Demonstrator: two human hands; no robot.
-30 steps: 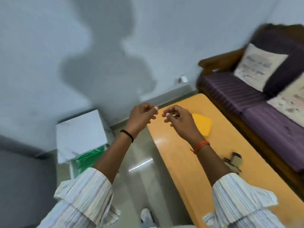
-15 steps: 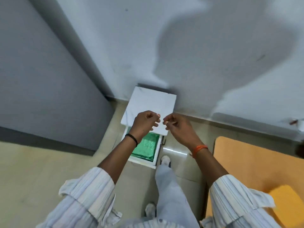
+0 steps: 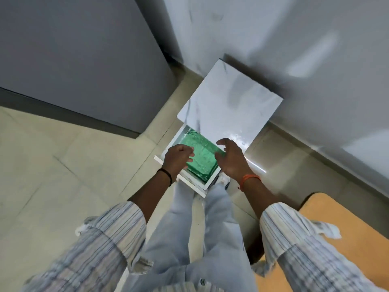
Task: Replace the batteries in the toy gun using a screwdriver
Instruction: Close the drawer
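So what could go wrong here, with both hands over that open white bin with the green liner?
1. The left hand and right hand hover open over the green liner; anything small dropped in could be hard to find among its wrinkles.
2. The white bin sits right at the person's feet, so a step forward might knock it.
3. The orange table corner is close beside the right arm, easy to bump when turning back.

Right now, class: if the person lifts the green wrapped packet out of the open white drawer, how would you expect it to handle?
The green packet looks crinkled and shiny, so its wrapping is probably thin film, likely slippery and noisy. It lies flat and fills the drawer, so it may sag if lifted by one edge. Its weight cannot be judged from this view.
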